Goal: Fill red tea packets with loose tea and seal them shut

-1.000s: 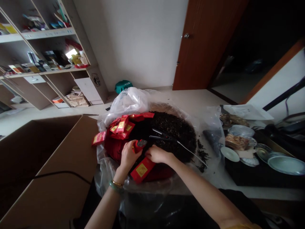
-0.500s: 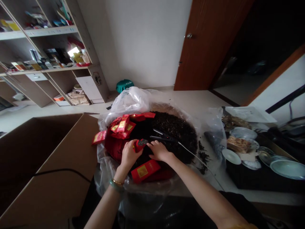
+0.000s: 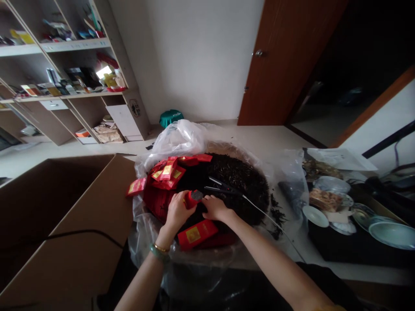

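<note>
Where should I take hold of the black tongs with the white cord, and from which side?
Probably grip the black tongs across both arms near the joined end, from the right: the arms spread open leftward, and the white cord trails from that end.

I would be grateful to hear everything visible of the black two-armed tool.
The black tool has two straight arms spread in a narrow V, tips toward picture left, with light edges. It looks smooth, perhaps plastic. It lies on the dark leafy heap, a pale cord running from its joined end toward lower right. The right hand is close; contact is unclear.
</note>
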`<control>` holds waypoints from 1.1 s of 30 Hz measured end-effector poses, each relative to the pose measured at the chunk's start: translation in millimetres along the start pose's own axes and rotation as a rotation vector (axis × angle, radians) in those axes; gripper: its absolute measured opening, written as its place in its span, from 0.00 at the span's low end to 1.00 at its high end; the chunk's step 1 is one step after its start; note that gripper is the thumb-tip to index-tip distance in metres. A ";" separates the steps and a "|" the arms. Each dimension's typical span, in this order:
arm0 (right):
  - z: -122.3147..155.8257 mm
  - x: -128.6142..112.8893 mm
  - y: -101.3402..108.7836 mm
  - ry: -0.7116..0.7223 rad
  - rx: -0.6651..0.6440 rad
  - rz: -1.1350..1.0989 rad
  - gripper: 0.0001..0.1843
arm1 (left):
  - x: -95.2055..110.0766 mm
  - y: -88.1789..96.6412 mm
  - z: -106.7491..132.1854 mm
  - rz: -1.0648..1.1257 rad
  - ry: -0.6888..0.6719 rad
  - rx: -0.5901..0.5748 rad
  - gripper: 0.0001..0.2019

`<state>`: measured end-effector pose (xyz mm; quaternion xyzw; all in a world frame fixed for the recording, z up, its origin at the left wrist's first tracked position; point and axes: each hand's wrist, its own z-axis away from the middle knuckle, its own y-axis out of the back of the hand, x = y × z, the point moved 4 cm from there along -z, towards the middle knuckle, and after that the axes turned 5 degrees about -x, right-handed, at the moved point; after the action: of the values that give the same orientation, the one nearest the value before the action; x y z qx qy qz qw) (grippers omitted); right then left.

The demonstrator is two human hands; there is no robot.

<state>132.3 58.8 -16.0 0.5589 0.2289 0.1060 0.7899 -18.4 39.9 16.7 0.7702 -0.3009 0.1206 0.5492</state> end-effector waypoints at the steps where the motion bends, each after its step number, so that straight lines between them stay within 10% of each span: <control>1: 0.2 -0.5 -0.2 0.001 -0.018 -0.002 0.29 | 0.2 -0.1 0.1 0.000 -0.001 -0.005 0.19; 23: 0.9 -1.6 3.7 -0.034 0.040 -0.071 0.26 | 0.6 2.6 1.3 0.053 -0.019 0.029 0.20; 33: 25.8 11.7 72.7 0.157 0.497 -0.606 0.15 | -6.4 1.3 2.4 0.052 0.049 0.045 0.22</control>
<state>161.3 67.8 55.8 0.6303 0.4619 -0.1482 0.6062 -24.5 39.6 13.5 0.7711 -0.3043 0.1605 0.5357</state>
